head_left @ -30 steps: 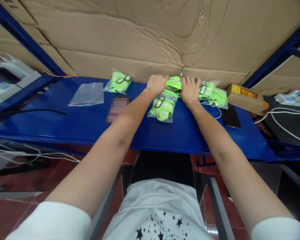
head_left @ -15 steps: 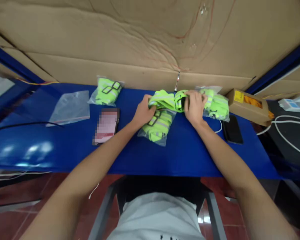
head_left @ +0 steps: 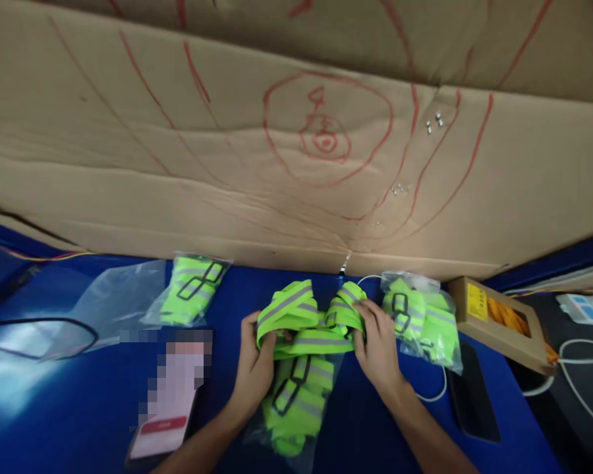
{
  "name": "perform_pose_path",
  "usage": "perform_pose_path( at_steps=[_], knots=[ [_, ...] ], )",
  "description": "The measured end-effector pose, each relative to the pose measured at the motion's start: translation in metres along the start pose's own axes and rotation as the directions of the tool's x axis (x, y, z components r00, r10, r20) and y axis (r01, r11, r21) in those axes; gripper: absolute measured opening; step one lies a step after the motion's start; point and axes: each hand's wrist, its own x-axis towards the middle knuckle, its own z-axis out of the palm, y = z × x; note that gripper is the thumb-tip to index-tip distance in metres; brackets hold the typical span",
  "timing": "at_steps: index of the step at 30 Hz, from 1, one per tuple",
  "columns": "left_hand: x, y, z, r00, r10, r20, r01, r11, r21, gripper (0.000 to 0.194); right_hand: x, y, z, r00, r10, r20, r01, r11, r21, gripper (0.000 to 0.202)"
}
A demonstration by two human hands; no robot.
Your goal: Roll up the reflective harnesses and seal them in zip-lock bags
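Note:
A neon-green strap with a grey reflective stripe (head_left: 321,342) is stretched between both hands, partly looped. My left hand (head_left: 255,359) is closed around its left loops. My right hand (head_left: 378,339) pinches the coiled right end. Just below and nearer to me lies a clear bag of folded green straps with black buckles (head_left: 301,401). Beside my right hand, more bagged green straps (head_left: 420,319) rest on the blue table (head_left: 217,368). The fingertips inside the strap's loops are partly hidden.
Another bagged green strap (head_left: 192,289) and a flat clear bag (head_left: 113,299) lie at the left. A phone with a lit screen (head_left: 170,395) is left of my arm. To the right are a dark phone (head_left: 474,392), a cardboard box (head_left: 504,322) and white cables. A cardboard wall (head_left: 178,197) stands behind.
The view has tilted up, showing more cardboard wall with red drawings. The strap is now lifted and spread into wider loops between my hands, both still holding it.

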Motion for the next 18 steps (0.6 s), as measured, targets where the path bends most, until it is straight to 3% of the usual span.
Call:
perform_pose_path(
  at_steps=[5, 8, 10, 12, 14, 16, 18],
  knots=[
    [0.008, 0.001, -0.011, 0.984, 0.131, -0.124, -0.124, 0.990, 0.063, 0.024, 0.001, -0.003, 0.000, 0.969, 0.150, -0.194, -0.098, 0.962, 0.255, 0.045],
    [0.012, 0.010, -0.016, 0.955, 0.287, -0.069, -0.288, 0.958, -0.005, 0.032, 0.009, -0.010, -0.003, 0.926, 0.333, -0.178, -0.187, 0.814, 0.549, 0.039],
    [0.012, 0.016, -0.015, 0.926, 0.378, -0.018, -0.379, 0.925, -0.044, 0.040, 0.015, -0.015, -0.008, 0.887, 0.455, -0.071, -0.265, 0.630, 0.730, 0.037],
    [0.009, 0.020, -0.013, 0.908, 0.414, 0.065, -0.410, 0.910, -0.069, 0.038, 0.018, -0.019, -0.013, 0.812, 0.574, 0.111, -0.362, 0.344, 0.866, 0.039],
    [0.003, 0.023, -0.010, 0.894, 0.429, 0.131, -0.431, 0.902, -0.015, 0.027, 0.018, -0.023, -0.018, 0.725, 0.615, 0.310, -0.438, 0.063, 0.897, 0.042],
    [-0.004, 0.023, -0.007, 0.862, 0.496, 0.105, -0.506, 0.852, 0.136, 0.015, 0.019, -0.027, -0.022, 0.680, 0.589, 0.436, -0.475, -0.099, 0.874, 0.041],
    [-0.011, 0.025, -0.003, 0.805, 0.591, 0.047, -0.580, 0.768, 0.273, 0.015, 0.021, -0.030, -0.025, 0.673, 0.536, 0.509, -0.494, -0.186, 0.849, 0.035]
  ],
)
